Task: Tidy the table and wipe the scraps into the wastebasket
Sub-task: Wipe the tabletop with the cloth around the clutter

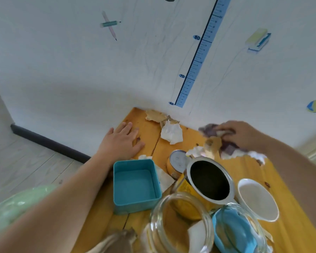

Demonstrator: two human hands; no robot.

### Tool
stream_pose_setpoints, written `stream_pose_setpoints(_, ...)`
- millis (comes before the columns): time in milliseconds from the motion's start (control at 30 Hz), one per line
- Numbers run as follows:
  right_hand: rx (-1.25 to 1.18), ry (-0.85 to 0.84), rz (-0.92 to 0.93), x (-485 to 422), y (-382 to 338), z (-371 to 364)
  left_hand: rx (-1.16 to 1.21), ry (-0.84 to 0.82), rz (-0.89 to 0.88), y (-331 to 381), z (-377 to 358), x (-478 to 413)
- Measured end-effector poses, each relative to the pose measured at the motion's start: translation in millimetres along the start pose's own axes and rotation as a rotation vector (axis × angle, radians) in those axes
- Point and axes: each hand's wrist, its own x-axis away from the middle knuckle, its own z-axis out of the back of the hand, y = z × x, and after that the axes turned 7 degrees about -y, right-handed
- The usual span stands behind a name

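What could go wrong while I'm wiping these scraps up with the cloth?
1. Your right hand holds the cloth right beside the small can on its side and the open tin; a wide sweep could knock them into the glass jar or white bowl.
2. The brown scraps and crumpled tissue lie near the far left edge of the table; a push could drop them on the floor.
3. The teal box stands open, so scraps could land inside.

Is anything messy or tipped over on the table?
Yes. A small yellow can looks tipped on its side beside the big open tin, and crumpled paper scraps lie scattered by the wall on the wooden table.
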Motion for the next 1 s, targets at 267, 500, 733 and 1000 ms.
stream_pose_setpoints(267,-0.149,0.140,0.120,-118.9,-98.7,-39.1,0.029,0.137,-0.081,-0.5,2.7,5.8)
stream_pose_setpoints(500,0.327,-0.224,0.182,-146.1,-98.3,-79.0,0.025,0.145,-0.070,-8.3,0.3,2.5)
stream_pose_setpoints(733,0.234,-0.237,0.299,-99.7,-81.8,-88.7,0.180,0.091,-0.042,-0.6,1.5,5.5)
stream_pose_setpoints(1000,0.144,-0.254,0.347,-59.0,-85.3,-98.5,0.212,0.099,-0.068,2.4,5.5,14.7)
